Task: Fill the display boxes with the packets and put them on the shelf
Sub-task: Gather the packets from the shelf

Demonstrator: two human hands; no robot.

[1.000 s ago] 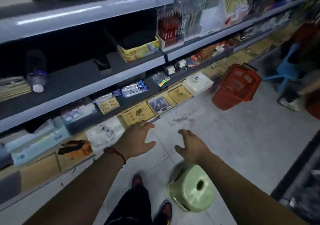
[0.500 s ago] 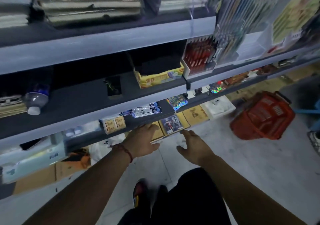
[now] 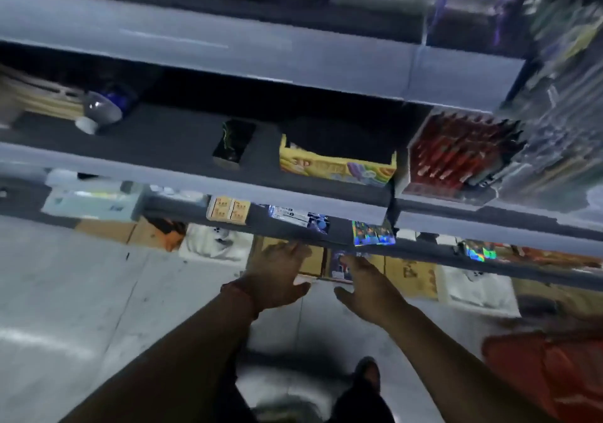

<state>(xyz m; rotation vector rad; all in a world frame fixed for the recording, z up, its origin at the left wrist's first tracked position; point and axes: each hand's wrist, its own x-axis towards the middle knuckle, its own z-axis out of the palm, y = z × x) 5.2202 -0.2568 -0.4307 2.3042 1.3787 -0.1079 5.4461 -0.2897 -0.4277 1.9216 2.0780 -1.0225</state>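
Now you're closer than before: left hand [image 3: 277,275] and right hand [image 3: 370,290], fingers spread, empty, nearly reach the display box [image 3: 337,267] just past the right fingers, under the shelf [image 3: 339,237]; grab likely next.

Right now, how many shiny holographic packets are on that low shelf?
2: one holographic packet just beyond the right hand, a second holographic packet farther right on the same low shelf. Others may be hidden farther back.

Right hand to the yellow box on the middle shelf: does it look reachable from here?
Probably yes. The right hand is open and empty. The yellow box sits at the front of the middle shelf with nothing before it. The hand must first rise past the lower shelf.
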